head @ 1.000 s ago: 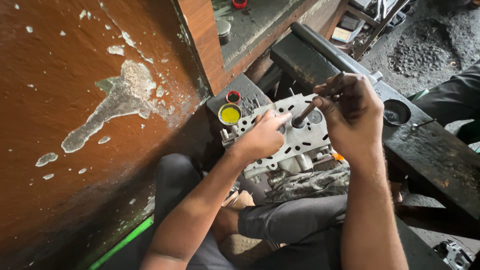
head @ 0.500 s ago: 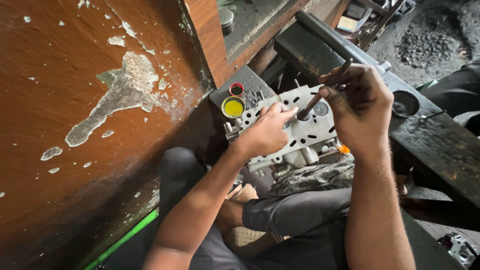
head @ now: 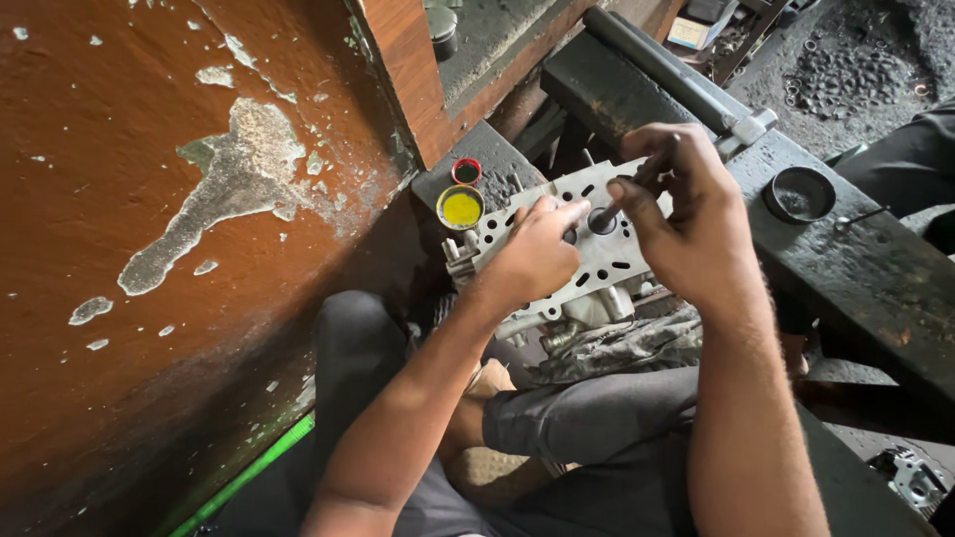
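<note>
This is an engine repair workshop, a rough and grimy one. An aluminium cylinder head (head: 587, 254) with its ports and valve seats lies on a greasy black tabletop (head: 875, 288). At 10 o'clock from it stand a small tin of yellow paste (head: 461, 208) and a red-rimmed tin (head: 466, 171). Loose washers and rings (head: 846, 70) litter the oily floor at 1 o'clock. An oil-stained rag (head: 622, 348) lies below, and the rust-brown wall (head: 179, 199) at 9 o'clock is flaking.
</note>
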